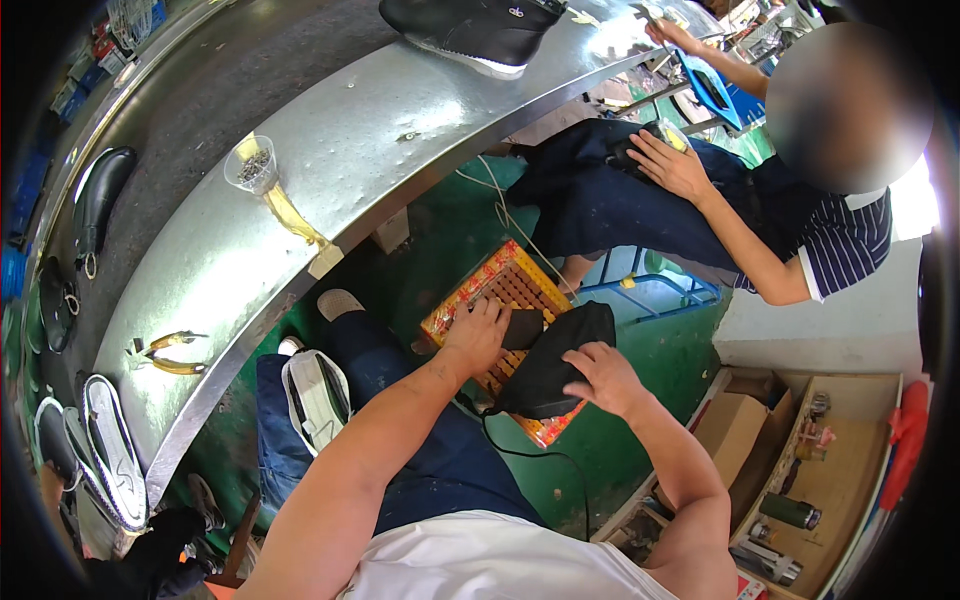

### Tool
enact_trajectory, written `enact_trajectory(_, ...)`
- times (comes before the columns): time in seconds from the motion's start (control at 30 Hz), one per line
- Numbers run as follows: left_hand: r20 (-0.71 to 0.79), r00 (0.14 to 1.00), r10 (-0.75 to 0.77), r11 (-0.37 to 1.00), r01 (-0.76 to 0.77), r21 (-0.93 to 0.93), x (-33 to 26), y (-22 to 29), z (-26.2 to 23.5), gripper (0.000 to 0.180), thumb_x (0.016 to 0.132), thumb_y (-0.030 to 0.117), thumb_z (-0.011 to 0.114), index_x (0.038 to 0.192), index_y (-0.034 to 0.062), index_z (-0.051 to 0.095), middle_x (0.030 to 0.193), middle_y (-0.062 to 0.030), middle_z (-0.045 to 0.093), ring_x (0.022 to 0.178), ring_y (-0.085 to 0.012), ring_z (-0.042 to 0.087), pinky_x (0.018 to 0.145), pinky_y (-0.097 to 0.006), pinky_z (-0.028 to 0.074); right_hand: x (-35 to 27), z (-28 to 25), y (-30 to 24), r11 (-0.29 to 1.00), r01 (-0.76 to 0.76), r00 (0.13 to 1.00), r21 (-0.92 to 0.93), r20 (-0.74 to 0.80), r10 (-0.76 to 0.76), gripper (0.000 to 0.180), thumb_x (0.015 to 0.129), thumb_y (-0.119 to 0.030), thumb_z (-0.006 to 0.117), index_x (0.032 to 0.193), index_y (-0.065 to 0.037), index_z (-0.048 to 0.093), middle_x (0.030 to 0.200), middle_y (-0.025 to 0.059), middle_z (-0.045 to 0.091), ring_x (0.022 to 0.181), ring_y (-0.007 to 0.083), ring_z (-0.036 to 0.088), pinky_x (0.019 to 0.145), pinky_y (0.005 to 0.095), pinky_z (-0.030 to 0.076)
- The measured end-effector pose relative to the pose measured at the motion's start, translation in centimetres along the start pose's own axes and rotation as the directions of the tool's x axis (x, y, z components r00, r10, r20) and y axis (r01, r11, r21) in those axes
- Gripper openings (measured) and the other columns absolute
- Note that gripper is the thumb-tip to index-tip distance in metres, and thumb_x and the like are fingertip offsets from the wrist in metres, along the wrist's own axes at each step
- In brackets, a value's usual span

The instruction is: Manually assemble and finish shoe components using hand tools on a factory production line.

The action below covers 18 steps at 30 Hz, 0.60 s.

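Head view shows the left hand pressing a black piece on the orange heater. The right hand grasps the black shoe upper just beside it, its long axis running toward the left hand

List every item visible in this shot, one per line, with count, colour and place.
black shoe upper: one, black, held over the heater, in both hands.
orange grid-topped heater box: one, orange and yellow, on the green floor under the hands.
curved metal workbench: one, silver, upper left.
clear plastic cup of small nails: one, clear, on the bench.
yellow-handled pincers: one, yellow, bench's lower left.
black boot: one, black, bench top edge.
white shoe sole: one, white, on the person's lap.
co-worker in striped shirt: one, seated at right.
wooden shelf with bottles: one, tan, lower right.
left hand: grip on the upper's left end.
right hand: grip on the upper's right side.
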<state>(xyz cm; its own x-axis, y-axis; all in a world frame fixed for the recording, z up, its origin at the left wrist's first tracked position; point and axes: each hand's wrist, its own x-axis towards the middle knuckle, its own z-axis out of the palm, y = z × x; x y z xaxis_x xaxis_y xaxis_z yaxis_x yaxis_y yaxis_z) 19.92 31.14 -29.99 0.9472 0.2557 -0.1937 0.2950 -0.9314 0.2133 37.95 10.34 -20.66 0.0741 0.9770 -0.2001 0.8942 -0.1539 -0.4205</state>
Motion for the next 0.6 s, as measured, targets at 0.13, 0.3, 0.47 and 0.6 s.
enact_trajectory(0.13,0.029,0.999,-0.017,1.0,0.016,0.02,-0.4,0.0,-0.4,0.084,0.086,0.053,0.07,0.15,0.0051,0.044,0.136,-0.0132,0.051,0.129,-0.0285,0.046,0.1,-0.05,0.043,0.8,-0.8,1.1,0.989,0.092,0.973,-0.112,0.223,-0.066,0.026,0.086,-0.028,0.073,0.097,-0.009,0.059,0.088,0.0122,0.061,0.09,0.0362,0.063,0.079,0.0477,0.051)
enact_trajectory(0.3,0.025,0.974,-0.225,0.96,0.226,-0.165,-0.2,-0.3,-0.3,0.085,0.086,0.051,0.072,0.148,0.0017,0.043,0.136,-0.0141,0.051,0.128,-0.0288,0.047,0.097,-0.048,0.045,-1.0,-7.1,-4.0,0.986,0.099,0.947,-0.13,0.317,-0.053,0.017,0.089,-0.02,0.069,0.092,-0.007,0.058,0.085,0.0126,0.062,0.087,0.0369,0.063,0.075,0.0486,0.051)
enact_trajectory(0.47,0.016,0.972,-0.236,0.946,0.233,-0.225,-0.5,0.3,-0.4,0.083,0.085,0.044,0.075,0.148,0.0006,0.042,0.139,-0.0145,0.049,0.129,-0.0304,0.046,0.098,-0.049,0.046,0.6,-4.5,-3.0,0.987,0.139,0.955,-0.075,0.272,-0.113,0.019,0.085,-0.017,0.071,0.089,-0.005,0.057,0.087,0.0145,0.062,0.09,0.0375,0.062,0.077,0.0484,0.05)
enact_trajectory(0.6,-0.139,0.967,-0.216,0.952,0.177,-0.251,-4.7,-0.8,-5.5,0.068,0.084,0.036,0.076,0.137,-0.0013,0.053,0.13,-0.018,0.058,0.123,-0.035,0.054,0.101,-0.047,0.047,2.5,-1.9,-1.6,0.986,0.165,0.963,-0.013,0.217,-0.158,0.019,0.083,-0.015,0.072,0.087,-0.005,0.056,0.086,0.0144,0.061,0.092,0.0374,0.061,0.078,0.0497,0.05)
